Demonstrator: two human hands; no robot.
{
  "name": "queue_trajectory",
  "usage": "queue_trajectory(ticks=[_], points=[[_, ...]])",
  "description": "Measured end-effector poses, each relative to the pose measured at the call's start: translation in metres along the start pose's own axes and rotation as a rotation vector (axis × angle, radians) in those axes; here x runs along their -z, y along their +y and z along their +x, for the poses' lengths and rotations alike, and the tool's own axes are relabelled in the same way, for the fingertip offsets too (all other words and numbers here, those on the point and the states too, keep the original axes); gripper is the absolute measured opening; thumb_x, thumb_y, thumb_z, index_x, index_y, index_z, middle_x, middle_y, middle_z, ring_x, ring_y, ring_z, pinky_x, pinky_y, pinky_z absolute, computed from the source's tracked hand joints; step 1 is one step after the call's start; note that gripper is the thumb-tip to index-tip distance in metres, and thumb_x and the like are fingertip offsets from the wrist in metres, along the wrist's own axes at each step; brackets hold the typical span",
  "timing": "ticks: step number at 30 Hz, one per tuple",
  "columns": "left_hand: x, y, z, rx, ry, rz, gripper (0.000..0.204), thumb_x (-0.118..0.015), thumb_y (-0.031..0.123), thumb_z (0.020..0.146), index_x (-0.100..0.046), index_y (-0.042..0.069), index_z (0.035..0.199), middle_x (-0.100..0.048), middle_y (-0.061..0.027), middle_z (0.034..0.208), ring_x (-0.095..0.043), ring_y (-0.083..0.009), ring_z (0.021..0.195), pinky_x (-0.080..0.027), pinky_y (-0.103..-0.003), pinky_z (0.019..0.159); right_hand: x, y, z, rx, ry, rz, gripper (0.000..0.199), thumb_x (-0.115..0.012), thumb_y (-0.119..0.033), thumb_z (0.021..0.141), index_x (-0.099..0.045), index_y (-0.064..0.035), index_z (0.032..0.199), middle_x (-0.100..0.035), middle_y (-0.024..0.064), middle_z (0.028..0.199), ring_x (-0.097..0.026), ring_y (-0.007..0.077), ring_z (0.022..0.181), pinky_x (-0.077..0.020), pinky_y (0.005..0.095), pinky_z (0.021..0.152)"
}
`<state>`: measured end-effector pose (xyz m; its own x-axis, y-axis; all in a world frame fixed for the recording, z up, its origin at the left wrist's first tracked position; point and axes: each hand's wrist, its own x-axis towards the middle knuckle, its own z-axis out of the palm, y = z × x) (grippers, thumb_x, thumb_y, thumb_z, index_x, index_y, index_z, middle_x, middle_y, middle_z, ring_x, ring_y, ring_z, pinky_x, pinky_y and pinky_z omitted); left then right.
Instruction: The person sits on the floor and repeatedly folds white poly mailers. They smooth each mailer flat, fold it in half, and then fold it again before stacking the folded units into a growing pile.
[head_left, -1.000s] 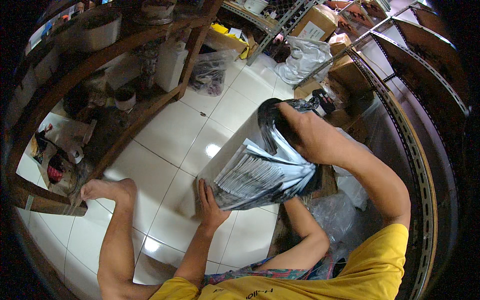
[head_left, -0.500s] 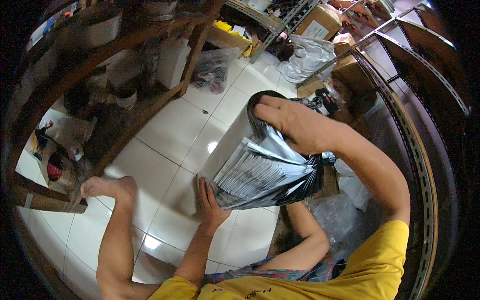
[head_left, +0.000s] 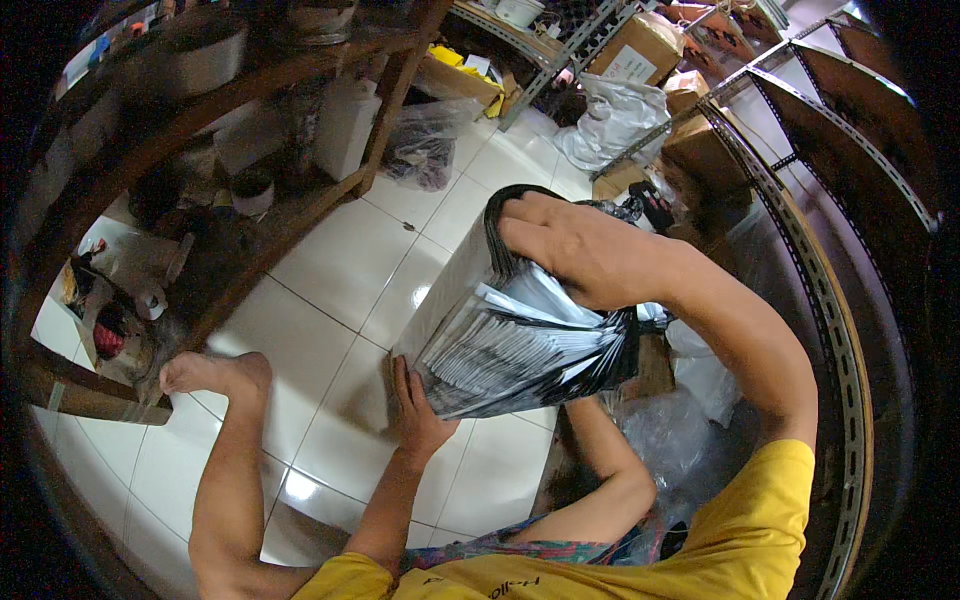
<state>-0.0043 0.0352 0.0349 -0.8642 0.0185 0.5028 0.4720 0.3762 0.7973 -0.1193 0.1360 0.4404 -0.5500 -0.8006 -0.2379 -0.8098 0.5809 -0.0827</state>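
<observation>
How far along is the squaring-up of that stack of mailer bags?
Done: the stack of mailer bags is gathered upright on the floor. In hand: left hand braces its base, right hand presses its top. Left: edges look fanned and uneven.

Silver-grey bag stack (head_left: pixel 520 340); white floor tiles (head_left: pixel 340 270); yellow shirt (head_left: pixel 740 540).
</observation>
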Motion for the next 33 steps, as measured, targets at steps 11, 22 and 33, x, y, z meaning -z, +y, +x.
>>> queue_trajectory(ticks=[11,22,33], points=[[0.008,0.001,0.002,0.042,-0.041,-0.002,0.116,-0.089,0.03,0.068,-0.013,0.001,0.151,-0.022,-0.0376,0.152,-0.028,-0.0559,0.139,-0.03,-0.062,0.114,-0.014,-0.019,-0.025,-0.639,0.161,-0.002,0.034,-0.067,-0.01,0.087,-0.054,0.0014,0.116,-0.065,0.0292,0.092,-0.063,0.0487,0.091,-0.0498,0.0536,0.076],[0.005,0.001,0.0,0.017,-0.015,0.01,0.118,-0.089,0.03,0.068,-0.011,0.001,0.152,-0.022,-0.0371,0.152,-0.028,-0.0556,0.14,-0.03,-0.061,0.115,-0.014,-0.013,-0.024,-0.292,0.483,0.1,0.028,-0.07,-0.004,0.083,-0.064,-0.002,0.11,-0.063,0.0171,0.101,-0.064,0.0365,0.097,-0.0513,0.0414,0.085],[0.006,-0.003,-0.002,0.016,-0.02,0.021,0.117,-0.089,0.03,0.067,-0.015,-0.002,0.151,-0.023,-0.0364,0.152,-0.028,-0.0541,0.141,-0.03,-0.059,0.116,-0.004,-0.01,-0.017,-0.125,0.447,0.085,0.019,-0.074,-0.008,0.083,-0.066,-0.0034,0.099,-0.064,0.0121,0.1,-0.063,0.0295,0.097,-0.0491,0.0362,0.086]])
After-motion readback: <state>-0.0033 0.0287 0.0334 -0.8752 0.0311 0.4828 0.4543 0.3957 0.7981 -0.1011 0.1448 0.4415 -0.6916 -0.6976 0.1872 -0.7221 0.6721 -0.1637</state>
